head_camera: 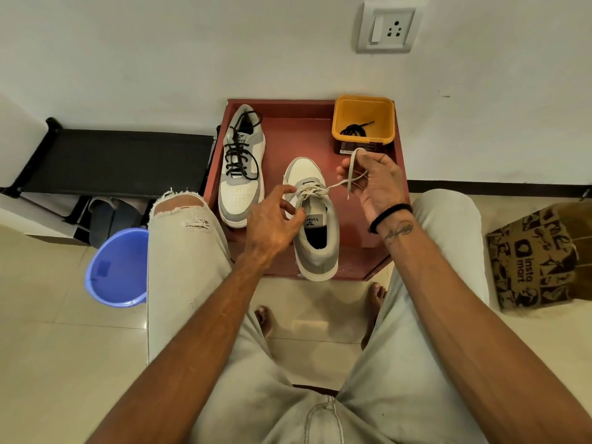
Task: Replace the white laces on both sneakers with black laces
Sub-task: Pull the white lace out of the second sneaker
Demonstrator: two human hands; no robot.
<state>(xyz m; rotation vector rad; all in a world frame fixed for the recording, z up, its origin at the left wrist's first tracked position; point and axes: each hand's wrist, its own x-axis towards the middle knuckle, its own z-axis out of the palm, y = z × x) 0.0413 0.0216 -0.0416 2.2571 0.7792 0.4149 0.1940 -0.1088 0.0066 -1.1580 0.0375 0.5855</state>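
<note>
While the person sits with bare feet on the tiled floor [80,363], both forearms reach forward over a low reddish-brown counter [352,219]. Nearest on it stands a grey-and-white sneaker [317,245], heel toward the viewer and overhanging the near edge, carrying a white lace [315,190] in its eyelets. Left hand [272,222] rests at the sneaker's tongue, fingers curled and pinching the lace crossings. Right hand [376,184], raised just right of the toe, grips a drawn-out run of the same lace, one end looped over its fingers and hanging down. Beyond and to the left lies the second sneaker [242,168], heel toward the wall, fitted with a black lace [238,152], ends loose. At the far right corner sits a yellow tub [363,123] holding another black lace [354,129]. Off the counter: a blue bucket [117,267] left, a printed paper bag [541,254] right.
</note>
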